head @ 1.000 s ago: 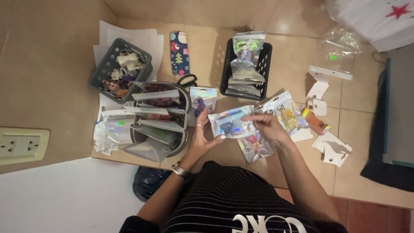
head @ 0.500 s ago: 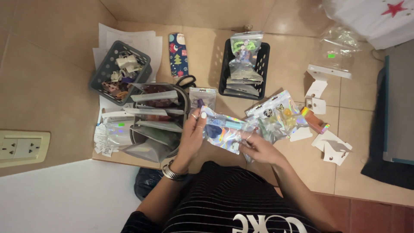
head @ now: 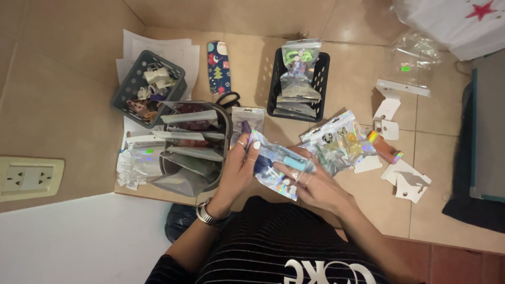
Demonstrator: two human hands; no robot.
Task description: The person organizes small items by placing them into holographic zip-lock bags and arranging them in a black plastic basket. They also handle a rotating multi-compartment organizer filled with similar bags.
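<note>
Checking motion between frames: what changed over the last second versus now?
The holographic pouch came down from mid-table toward the body, still held in both hands. The left hand shifted right and closed over its left edge; the right hand dropped lower beneath it. The grey basket, black basket and loose pouches stayed put.

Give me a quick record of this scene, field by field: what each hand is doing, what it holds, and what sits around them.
left hand: left hand grips the left end of a holographic pouch
right hand: right hand supports the same pouch from below, fingers spread
pouch contents: small blue and purple items, kind unclear
left of hands: grey bin packed with upright pouches
far left: grey basket of small pieces
ahead: black basket holding more pouches
right: loose pouches and white cards
surface: tiled floor
</note>
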